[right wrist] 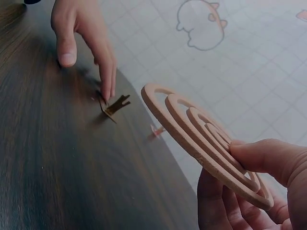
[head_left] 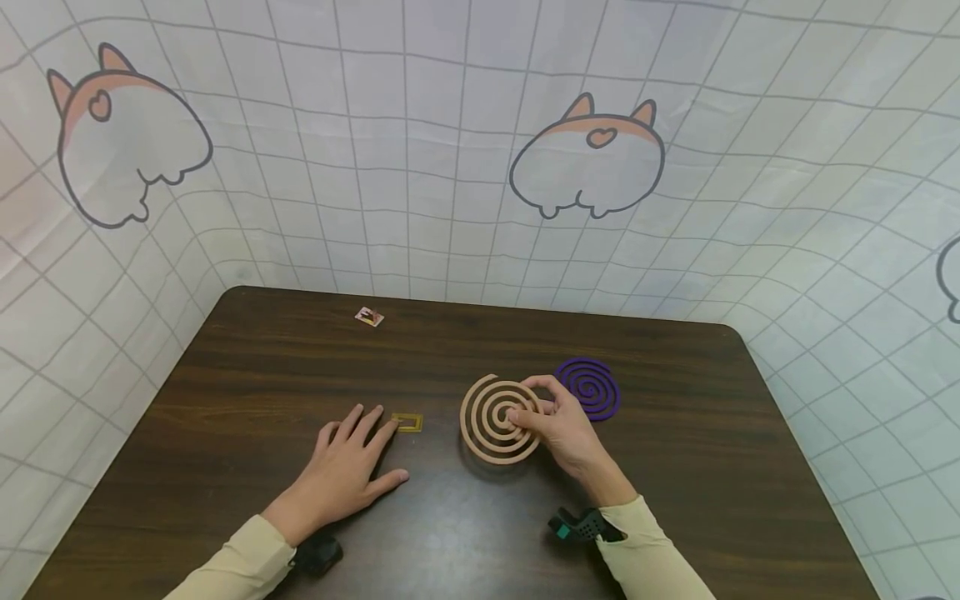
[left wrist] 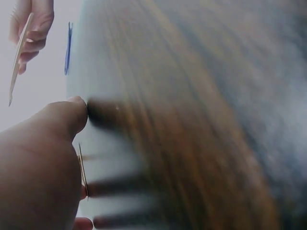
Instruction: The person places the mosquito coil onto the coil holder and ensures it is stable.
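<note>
A tan mosquito coil (head_left: 464, 417) is held above the table by my right hand (head_left: 568, 429). In the right wrist view, the thumb lies on the upper face of the coil (right wrist: 192, 149) and the fingers are beneath it. My left hand (head_left: 337, 479) lies palm down with its fingers spread. Its index fingertip meets the left end of a small gold metal coil stand (head_left: 419, 422). From the right wrist, the stand (right wrist: 117, 103) shows a raised forked prong. A purple coil (head_left: 590, 390) lies flat on the table, just beyond my right hand.
The dark wooden table (head_left: 247, 358) has rounded far corners. A small picture card (head_left: 369, 317) lies near its far edge. Behind and around the table hangs a white grid-patterned curtain (head_left: 375, 167) with cartoon animals. Each wrist wears a dark strapped device.
</note>
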A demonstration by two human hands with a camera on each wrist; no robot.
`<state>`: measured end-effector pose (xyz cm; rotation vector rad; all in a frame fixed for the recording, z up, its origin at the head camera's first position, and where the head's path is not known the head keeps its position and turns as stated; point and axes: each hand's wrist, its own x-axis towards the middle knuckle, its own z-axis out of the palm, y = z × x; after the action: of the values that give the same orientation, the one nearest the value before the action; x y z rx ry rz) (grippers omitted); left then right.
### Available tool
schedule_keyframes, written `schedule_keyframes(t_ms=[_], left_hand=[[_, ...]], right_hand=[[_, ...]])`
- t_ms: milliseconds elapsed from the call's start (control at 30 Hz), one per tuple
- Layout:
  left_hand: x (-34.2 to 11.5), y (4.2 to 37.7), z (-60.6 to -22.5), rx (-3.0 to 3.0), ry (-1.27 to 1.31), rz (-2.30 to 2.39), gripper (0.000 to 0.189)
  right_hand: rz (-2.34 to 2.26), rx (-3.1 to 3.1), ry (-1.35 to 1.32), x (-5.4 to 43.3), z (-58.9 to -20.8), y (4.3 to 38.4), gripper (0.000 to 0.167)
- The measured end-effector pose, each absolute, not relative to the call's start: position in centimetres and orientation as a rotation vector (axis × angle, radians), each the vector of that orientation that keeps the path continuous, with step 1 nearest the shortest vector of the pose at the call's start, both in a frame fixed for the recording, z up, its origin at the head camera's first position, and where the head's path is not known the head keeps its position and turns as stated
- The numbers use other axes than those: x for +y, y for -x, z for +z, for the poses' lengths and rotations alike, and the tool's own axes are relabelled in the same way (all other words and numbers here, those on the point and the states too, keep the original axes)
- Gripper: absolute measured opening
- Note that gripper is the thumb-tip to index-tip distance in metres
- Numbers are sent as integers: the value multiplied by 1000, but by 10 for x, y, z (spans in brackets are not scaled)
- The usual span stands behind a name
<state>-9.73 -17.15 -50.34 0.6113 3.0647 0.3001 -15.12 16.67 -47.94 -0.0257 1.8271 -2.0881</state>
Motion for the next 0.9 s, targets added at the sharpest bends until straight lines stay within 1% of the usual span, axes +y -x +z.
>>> schedule_keyframes(t_ms=[367, 633, 900], left_hand=[[-165, 99, -504, 3037, -620, 337, 76], [-161, 96, -503, 3028, -623, 330, 77], [-157, 96, -504, 3027, -634, 319, 77]], right_hand=[[-2084, 1797, 18, 155, -482, 155, 53], [-2085, 1764, 28, 148, -481, 155, 50], [-2078, 1748, 65, 142, -484, 156, 54]])
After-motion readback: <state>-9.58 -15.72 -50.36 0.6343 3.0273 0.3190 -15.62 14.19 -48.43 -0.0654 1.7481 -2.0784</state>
